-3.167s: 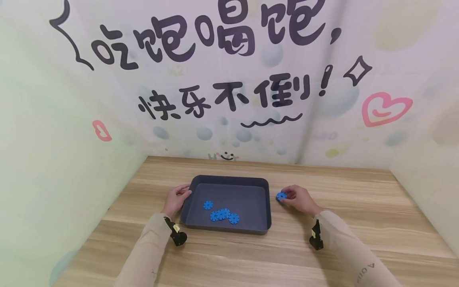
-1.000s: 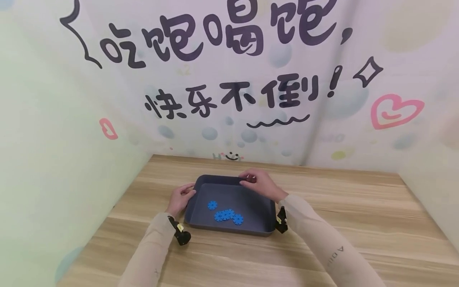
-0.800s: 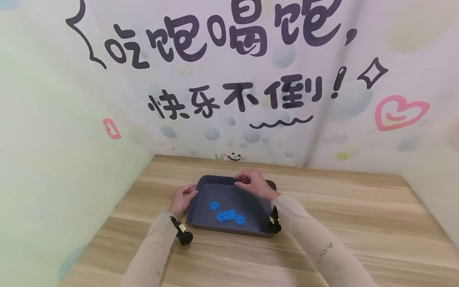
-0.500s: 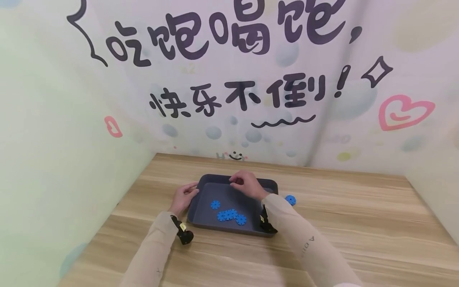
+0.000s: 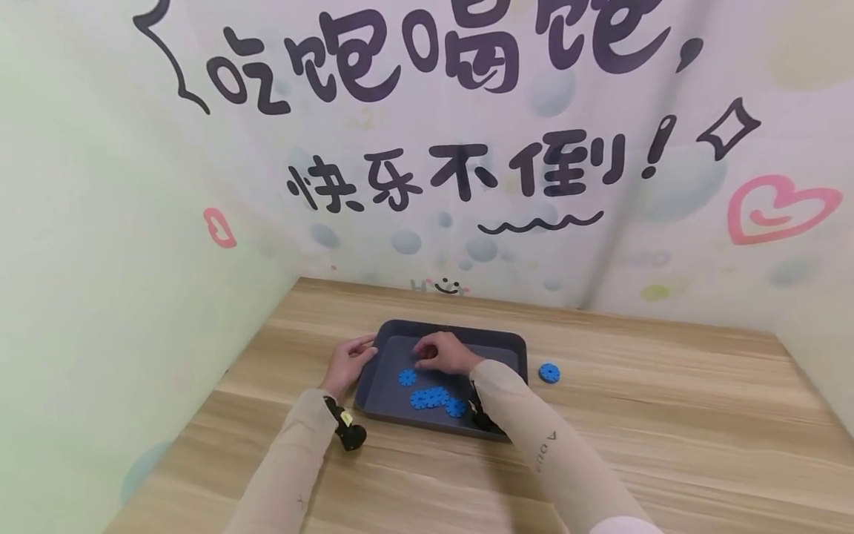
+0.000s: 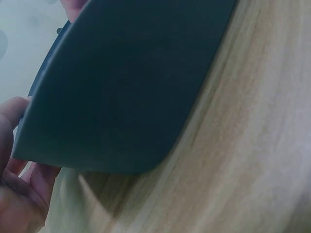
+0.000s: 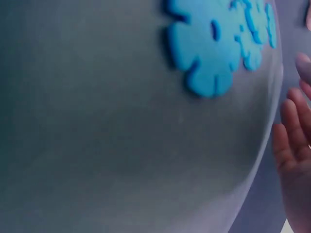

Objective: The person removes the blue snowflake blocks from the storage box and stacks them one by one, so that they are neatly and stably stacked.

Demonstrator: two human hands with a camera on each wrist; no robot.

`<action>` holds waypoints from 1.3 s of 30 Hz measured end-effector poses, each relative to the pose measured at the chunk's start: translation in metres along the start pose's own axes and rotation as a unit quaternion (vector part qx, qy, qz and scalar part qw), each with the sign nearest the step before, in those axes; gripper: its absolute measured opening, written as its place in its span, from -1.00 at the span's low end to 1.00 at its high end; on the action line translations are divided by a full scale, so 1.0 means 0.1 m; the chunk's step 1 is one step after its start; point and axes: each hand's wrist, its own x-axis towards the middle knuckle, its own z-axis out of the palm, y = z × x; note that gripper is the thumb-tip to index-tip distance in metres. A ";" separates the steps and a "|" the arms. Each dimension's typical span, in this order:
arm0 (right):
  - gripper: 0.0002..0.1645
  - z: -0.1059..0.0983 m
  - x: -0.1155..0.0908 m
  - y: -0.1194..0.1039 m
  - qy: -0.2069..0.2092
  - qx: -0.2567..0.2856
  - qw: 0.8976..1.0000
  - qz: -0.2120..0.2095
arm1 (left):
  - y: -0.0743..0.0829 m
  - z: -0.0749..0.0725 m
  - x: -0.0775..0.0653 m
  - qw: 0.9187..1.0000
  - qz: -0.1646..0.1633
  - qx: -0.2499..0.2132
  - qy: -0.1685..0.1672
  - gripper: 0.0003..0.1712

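A dark grey rectangular tray (image 5: 387, 400) stands on the table, with several blue notched discs (image 5: 437, 396) overlapping near its front side. One single blue disc (image 5: 407, 378) lies apart from them inside the tray. My left hand (image 5: 347, 365) holds the tray's left end, thumb at the rim and fingers along the outer wall (image 6: 126, 87). Over the tray, my right hand (image 5: 445, 354) hovers with loosely bent fingers just right of the single disc. Nothing shows between its fingers in the right wrist view, where a notched disc (image 7: 204, 53) appears close up.
Beside the tray's right end, blue discs (image 5: 550, 372), apparently stacked, lie on the wooden table (image 5: 667, 415). A printed cloth wall (image 5: 467, 245) rises behind the table, and a pale wall (image 5: 133, 297) is on the left. A black wrist camera (image 5: 350, 430) sits on the left sleeve.
My right hand has let go of the blue disc right of the tray, passed over the far rim, then come left and nearer. The left hand keeps its hold on the tray.
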 end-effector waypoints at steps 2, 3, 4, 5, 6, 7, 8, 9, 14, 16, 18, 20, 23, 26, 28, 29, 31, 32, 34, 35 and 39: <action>-0.74 0.02 0.01 0.00 -0.030 0.011 0.999 -0.003 | 0.00 0.01 0.01 1.000 -0.001 0.000 0.001 -0.63; -0.73 0.03 0.02 0.00 -0.042 0.014 0.999 -0.001 | 0.01 0.01 0.01 1.000 0.000 0.000 0.001 -0.63; -0.73 0.04 0.02 0.01 -0.052 0.014 0.999 -0.001 | 0.01 0.01 0.01 1.000 0.002 0.001 0.001 -0.63; -0.72 0.05 0.03 0.01 -0.060 0.016 0.998 0.000 | 0.00 0.02 0.01 1.000 0.004 0.002 0.001 -0.63; -0.71 0.06 0.04 0.01 -0.066 0.017 0.998 -0.001 | 0.00 0.02 0.02 1.000 0.006 0.002 0.000 -0.63; -0.69 0.07 0.04 0.01 -0.071 0.017 0.997 -0.002 | -0.01 0.02 0.02 1.000 0.005 0.002 0.000 -0.63; -0.67 0.08 0.05 0.01 -0.077 0.016 0.997 -0.005 | -0.01 0.02 0.02 1.000 0.006 0.003 0.000 -0.63; -0.66 0.08 0.06 0.01 -0.082 0.013 0.996 -0.007 | -0.02 0.02 0.02 1.000 0.004 0.003 0.000 -0.63; -0.61 0.09 0.08 -0.04 -0.104 -0.006 0.994 -0.023 | -0.04 0.01 0.02 1.000 -0.004 0.003 0.003 -0.63; -0.62 0.09 0.08 -0.05 -0.104 -0.011 0.994 -0.021 | -0.05 0.02 0.03 1.000 -0.005 0.003 0.004 -0.63; -0.64 0.09 0.08 -0.06 -0.099 -0.009 0.995 -0.015 | -0.05 0.02 0.03 1.000 -0.003 0.002 0.006 -0.64; -0.65 0.09 0.08 -0.05 -0.088 -0.004 0.996 -0.006 | -0.05 0.03 0.03 1.000 0.001 0.000 0.006 -0.64; -0.67 0.09 0.08 -0.02 -0.065 0.003 0.998 0.007 | -0.05 0.02 0.03 1.000 0.004 0.000 0.006 -0.64; -0.69 0.09 0.06 0.02 -0.043 0.010 0.999 0.021 | -0.04 0.03 0.03 1.000 0.002 0.001 0.004 -0.64; -0.69 0.09 0.04 0.04 -0.030 0.013 0.999 0.031 | -0.04 0.03 0.02 1.000 0.000 0.001 0.003 -0.64; -0.69 0.09 0.04 0.05 -0.025 0.013 0.999 0.038 | -0.04 0.03 0.02 1.000 -0.003 0.000 0.002 -0.64; -0.68 0.07 0.02 0.05 -0.016 0.013 0.998 0.055 | -0.04 0.04 0.02 1.000 -0.003 -0.002 0.001 -0.64; -0.68 0.07 0.01 0.05 -0.010 0.010 0.998 0.063 | -0.04 0.04 0.02 1.000 -0.002 -0.003 0.002 -0.64; -0.67 0.04 -0.01 0.06 -0.001 0.005 0.997 0.073 | -0.05 0.04 0.03 1.000 0.002 -0.005 0.003 -0.64; -0.67 0.03 -0.02 0.05 0.004 0.004 0.997 0.080 | -0.05 0.04 0.04 1.000 0.003 -0.006 0.004 -0.64; -0.65 -0.01 -0.06 0.08 0.024 -0.002 0.995 0.101 | -0.05 0.03 0.04 1.000 0.012 -0.005 0.007 -0.64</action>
